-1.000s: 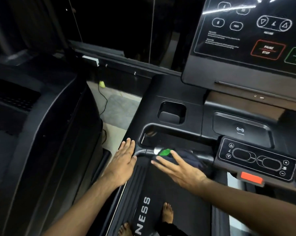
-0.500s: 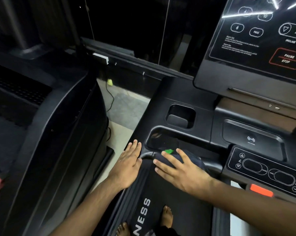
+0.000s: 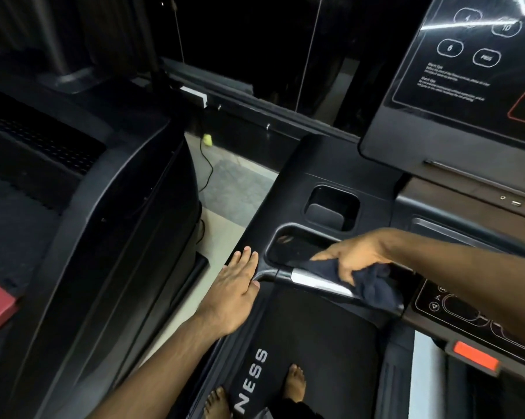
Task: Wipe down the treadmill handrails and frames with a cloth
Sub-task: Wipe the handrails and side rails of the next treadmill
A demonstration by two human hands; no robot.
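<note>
A black treadmill fills the head view, its front handrail [image 3: 312,281] a silver and black bar under the console tray [image 3: 294,246]. My right hand [image 3: 353,257] grips a dark navy cloth [image 3: 374,285] bunched over the right part of that bar. My left hand [image 3: 235,281] lies flat with straight fingers on the left frame [image 3: 255,234], beside the bar's bend. Both of my bare feet stand on the belt [image 3: 315,337] below.
The display console [image 3: 466,86] rises at top right, with a keypad [image 3: 454,306] and a red stop tab [image 3: 475,359] at the right. Another black machine [image 3: 104,237] stands close on the left. A cable [image 3: 206,170] runs over the floor gap between them.
My right hand has lifted from lying flat over the cloth, gathered the cloth in its fingers and slid right along the handrail, baring the silver part. My left hand has stayed in place.
</note>
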